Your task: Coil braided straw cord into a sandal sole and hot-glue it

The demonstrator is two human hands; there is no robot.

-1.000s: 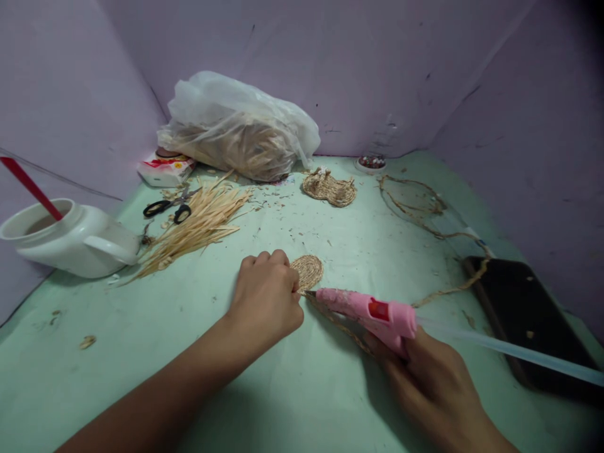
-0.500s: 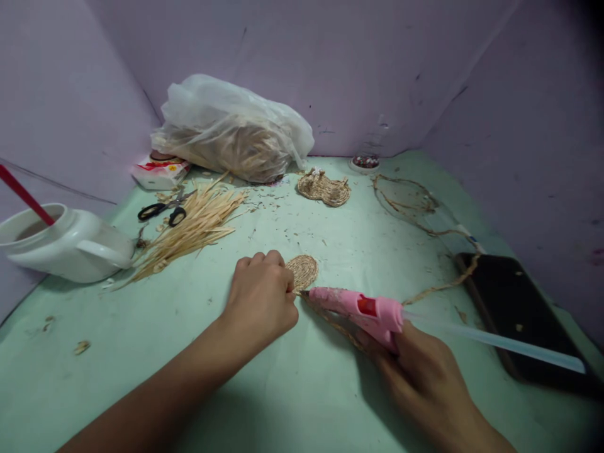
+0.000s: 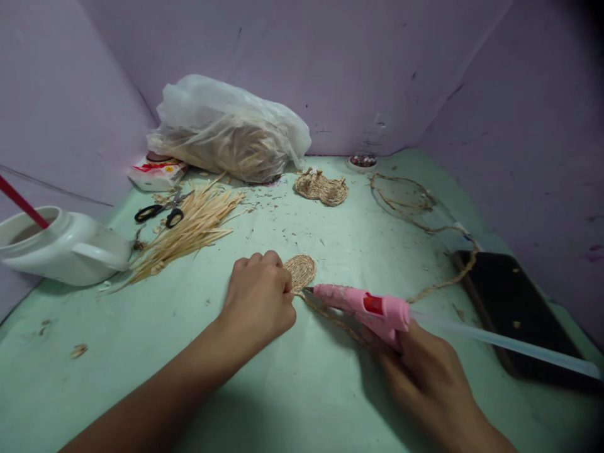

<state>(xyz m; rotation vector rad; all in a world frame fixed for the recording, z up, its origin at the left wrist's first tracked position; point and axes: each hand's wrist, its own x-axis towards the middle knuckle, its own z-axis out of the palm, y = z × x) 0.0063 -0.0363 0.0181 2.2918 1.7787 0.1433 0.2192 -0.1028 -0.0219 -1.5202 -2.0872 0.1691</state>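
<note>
My left hand [image 3: 262, 292] is closed on the left edge of a small flat coil of braided straw cord [image 3: 302, 270]; its fingertips are partly hidden. In my right hand [image 3: 419, 368] is a pink glue gun [image 3: 361, 305], with a long clear glue stick [image 3: 509, 343] coming out of its back. The gun's dark nozzle points left, close to the coil's lower edge. From that edge a loose straw cord [image 3: 335, 321] runs right, passes behind the gun and loops across the table on the right.
A black phone [image 3: 519, 314] lies at right. Farther back are a finished-looking woven straw piece [image 3: 323, 189], a dish of beads [image 3: 362, 162] and a plastic bag [image 3: 231, 132]. Scissors [image 3: 163, 212], straw strips [image 3: 189, 226], a small box [image 3: 158, 175] and a white jug [image 3: 78, 245] stand left.
The glue gun has shifted slightly to the right, its nozzle moving a little along the coil's edge. My left hand keeps its hold on the coil.
</note>
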